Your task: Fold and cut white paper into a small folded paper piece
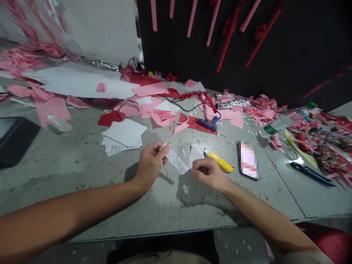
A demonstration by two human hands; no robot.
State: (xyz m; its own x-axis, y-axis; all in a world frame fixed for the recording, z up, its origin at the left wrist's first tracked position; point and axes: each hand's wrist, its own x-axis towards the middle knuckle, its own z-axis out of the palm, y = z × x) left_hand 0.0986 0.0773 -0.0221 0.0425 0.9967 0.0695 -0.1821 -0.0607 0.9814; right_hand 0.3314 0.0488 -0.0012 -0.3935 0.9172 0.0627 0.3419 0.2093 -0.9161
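My left hand [150, 164] pinches the upper end of a narrow white paper strip [176, 162] between thumb and fingers. Grey printed or drawn marks cover part of the strip, which slants down to the right above the table. At its lower end is my right hand [208, 173], fingers curled closed; whether they grip the strip or something small is hidden. Just behind that hand lie a small white paper piece [195, 152] and a yellow utility knife [222, 162]. A stack of white paper cards [125, 132], some with drawings at the edge, rests beyond my left hand.
A phone [248, 161] lies to the right, with dark-handled scissors [312, 173] farther over. A blue glue gun [208, 124], tape rings [129, 110], pink paper scraps and a plastic bottle [279, 124] crowd the back. At left sits a dark box-like object [18, 143].
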